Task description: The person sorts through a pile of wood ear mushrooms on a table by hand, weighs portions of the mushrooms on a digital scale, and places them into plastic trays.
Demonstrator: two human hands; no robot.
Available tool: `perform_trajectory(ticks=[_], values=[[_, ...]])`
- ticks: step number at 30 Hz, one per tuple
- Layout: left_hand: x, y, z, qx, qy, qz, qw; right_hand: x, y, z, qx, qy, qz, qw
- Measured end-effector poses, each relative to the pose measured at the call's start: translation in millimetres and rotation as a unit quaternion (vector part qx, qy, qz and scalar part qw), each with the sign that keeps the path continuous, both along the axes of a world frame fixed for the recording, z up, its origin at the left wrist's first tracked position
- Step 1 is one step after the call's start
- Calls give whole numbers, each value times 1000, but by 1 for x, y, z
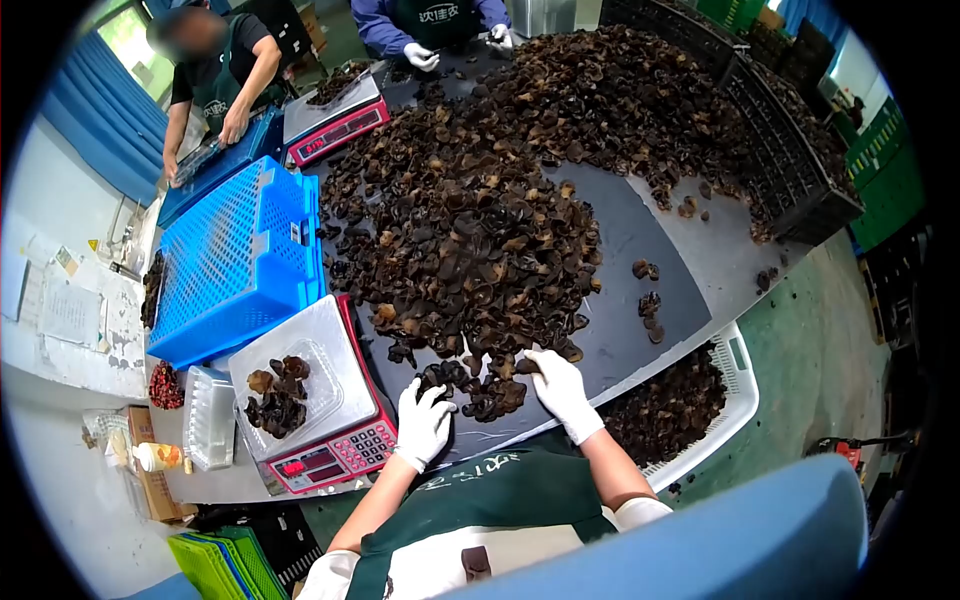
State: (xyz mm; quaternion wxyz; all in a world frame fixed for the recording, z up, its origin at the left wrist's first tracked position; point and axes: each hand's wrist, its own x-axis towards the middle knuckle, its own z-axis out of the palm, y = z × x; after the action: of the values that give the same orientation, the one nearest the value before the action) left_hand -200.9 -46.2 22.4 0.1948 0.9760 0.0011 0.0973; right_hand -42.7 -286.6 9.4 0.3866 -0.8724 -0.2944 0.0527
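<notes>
Dark fungus [460, 240] lies heaped on the desk [715, 255], with a small cluster [492, 397] at the near edge. The left hand [424, 424], fingers half spread, and the right hand [560, 390], fingers nearly straight, flank it; whether either grips a piece, I cannot tell. A scale [345, 450] bears a tray [326, 388] of fungus; a blue crate [235, 258] stands beyond.

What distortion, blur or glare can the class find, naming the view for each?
Head view: a black rounded border hides the corners, and the table looks bowed, as through a wide-angle lens; head view: the head of the person at upper left is blurred; head view: the window looks washed out, and the clear tray on the near scale shows pale glints.
</notes>
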Motion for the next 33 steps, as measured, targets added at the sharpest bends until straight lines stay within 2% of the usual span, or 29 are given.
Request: perform_trajectory(ticks=[1, 3, 4, 5, 6, 7, 9, 10, 11, 13, 15, 16, 17, 20, 23, 25, 29, 31, 33], values=[[-1, 1, 1, 1, 1, 2, 1000, 2, -2, -5, 40, -40, -28, 998], [-1, 3, 4, -71, -50, 51, 995, 10, -15, 28, 62, 157, -117, 979], [0, 5, 11, -73, -63, 61, 993, 15, -33, 28, 171, 236, -154, 944], [1, 7, 15, -124, -61, 74, 988, 21, -55, 29, 276, 310, -189, 890], [3, 8, 15, -133, -69, 94, 984, 26, -70, 36, 534, 369, -123, 750], [5, 9, 14, -143, -77, 113, 980, 32, -83, 41, 742, 394, -45, 540], [12, 12, 12, -137, -58, 122, 981, 39, -108, 34, 790, 334, -127, 498], [16, 12, 7, -110, -45, 135, 984, 40, -112, 24, 758, 297, -223, 537], [21, 9, 5, -84, -33, 149, 985, 38, -104, 19, 683, 269, -283, 617], [26, 7, -15, -62, -4, 137, 989, 19, -66, 27, 439, 285, -297, 799], [24, -1, -26, -88, 69, 102, 988, -6, -34, 5, 247, 301, -159, 907], [21, -4, -33, -95, 35, 77, 992, -21, -14, 17, 164, 166, -81, 969], [20, -7, -30, -118, 26, 72, 990, -36, 3, 28, 75, 27, 0, 997], [15, -2, -27, -206, 6, 90, 974, -53, 27, 20, -16, -58, 81, 995], [4, 3, -22, -242, 11, 119, 963, -47, 24, 11, 36, -3, 79, 996], [-2, 2, -20, -260, -15, 126, 957, -37, 18, 8, 73, -23, 60, 995], [-6, -2, -24, -254, -17, 132, 958, -28, 26, 25, 48, -107, 43, 992], [-8, -2, -29, -256, -16, 133, 957, -28, 43, 29, -23, 10, 188, 982], [-7, -2, -28, -254, -22, 132, 958, -41, 71, 26, 42, -128, 195, 971]])
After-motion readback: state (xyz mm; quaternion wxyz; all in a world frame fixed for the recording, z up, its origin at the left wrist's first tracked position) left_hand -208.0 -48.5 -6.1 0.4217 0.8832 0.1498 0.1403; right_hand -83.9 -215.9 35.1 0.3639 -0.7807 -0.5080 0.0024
